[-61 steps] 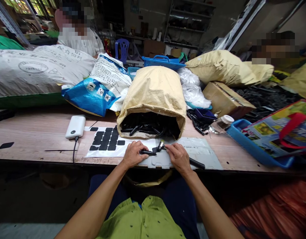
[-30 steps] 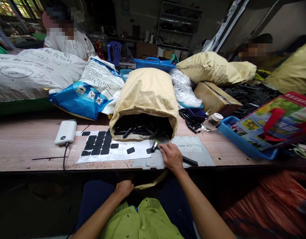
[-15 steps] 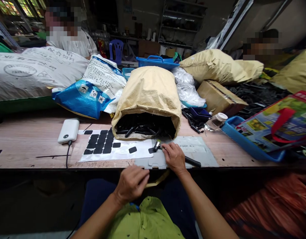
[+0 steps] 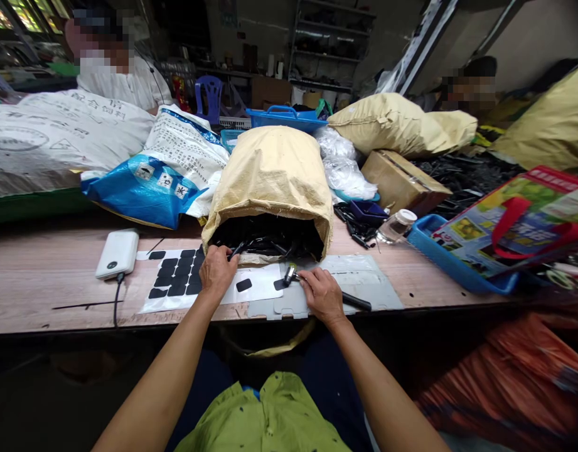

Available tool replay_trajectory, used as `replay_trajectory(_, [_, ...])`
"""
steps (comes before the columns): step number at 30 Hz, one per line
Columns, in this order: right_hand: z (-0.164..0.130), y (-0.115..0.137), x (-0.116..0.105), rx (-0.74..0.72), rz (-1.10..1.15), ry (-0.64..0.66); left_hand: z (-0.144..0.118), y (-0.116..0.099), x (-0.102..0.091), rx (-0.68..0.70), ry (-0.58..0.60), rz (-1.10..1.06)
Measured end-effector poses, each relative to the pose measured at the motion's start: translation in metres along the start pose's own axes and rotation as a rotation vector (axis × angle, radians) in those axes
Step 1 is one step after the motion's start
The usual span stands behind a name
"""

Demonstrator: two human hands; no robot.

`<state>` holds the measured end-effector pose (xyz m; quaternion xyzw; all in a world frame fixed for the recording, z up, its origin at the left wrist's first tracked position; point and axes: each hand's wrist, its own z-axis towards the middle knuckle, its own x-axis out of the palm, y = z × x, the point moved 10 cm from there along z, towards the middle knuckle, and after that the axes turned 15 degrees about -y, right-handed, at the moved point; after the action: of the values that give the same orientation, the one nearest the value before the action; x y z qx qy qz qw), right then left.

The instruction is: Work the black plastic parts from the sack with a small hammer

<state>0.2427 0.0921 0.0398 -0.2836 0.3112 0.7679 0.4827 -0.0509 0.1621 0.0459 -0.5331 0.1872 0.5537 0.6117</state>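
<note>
My left hand (image 4: 216, 270) reaches into the mouth of the tan sack (image 4: 270, 182) and closes on a black plastic piece (image 4: 236, 250) at its edge. The sack lies on its side, full of black pieces. My right hand (image 4: 319, 294) grips a small hammer (image 4: 289, 274) with a black handle, its metal head resting on the grey metal plate (image 4: 364, 282). A white sheet with several black pads (image 4: 180, 280) lies under my left hand.
A white power bank (image 4: 117, 253) with a cable lies at the left. Blue-white bags (image 4: 157, 169), a cardboard box (image 4: 401, 182), a small jar (image 4: 396, 226) and a blue tray (image 4: 453, 263) crowd the wooden table (image 4: 44, 282). Two other people sit beyond.
My left hand dropped a black piece below the table edge, then rose and reached to the sack's mouth. My right hand stayed on the hammer.
</note>
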Motion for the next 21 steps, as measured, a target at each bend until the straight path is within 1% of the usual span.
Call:
replay_trajectory(2, [0.000, 0.000, 0.000, 0.002, 0.001, 0.001, -0.009, -0.001, -0.009, 0.032, -0.053, -0.063])
replay_trajectory(4, [-0.001, 0.000, 0.001, 0.004, 0.002, 0.002, -0.023, -0.005, -0.013, 0.096, -0.062, -0.176])
replay_trajectory(5, [-0.001, -0.001, 0.001, 0.005, 0.003, 0.003, -0.032, -0.008, -0.011, 0.142, -0.032, -0.241])
replay_trajectory(7, [-0.001, -0.001, 0.002, 0.006, 0.005, 0.005, -0.051, -0.016, -0.003, 0.247, 0.072, -0.355])
replay_trajectory(9, [-0.001, -0.001, 0.002, 0.006, 0.006, 0.007, -0.067, -0.022, 0.005, 0.337, 0.167, -0.420])
replay_trajectory(10, [-0.001, -0.001, 0.002, 0.007, 0.006, 0.007, -0.071, -0.024, 0.009, 0.366, 0.194, -0.433])
replay_trajectory(15, [-0.001, -0.001, 0.002, 0.009, 0.009, 0.001, -0.077, -0.038, 0.020, 0.435, 0.276, -0.445])
replay_trajectory(18, [-0.001, -0.001, 0.002, 0.007, 0.017, -0.003, -0.076, -0.044, 0.024, 0.423, 0.304, -0.450])
replay_trajectory(21, [-0.001, -0.001, 0.002, -0.003, 0.031, -0.009, -0.077, -0.044, 0.027, 0.410, 0.327, -0.460])
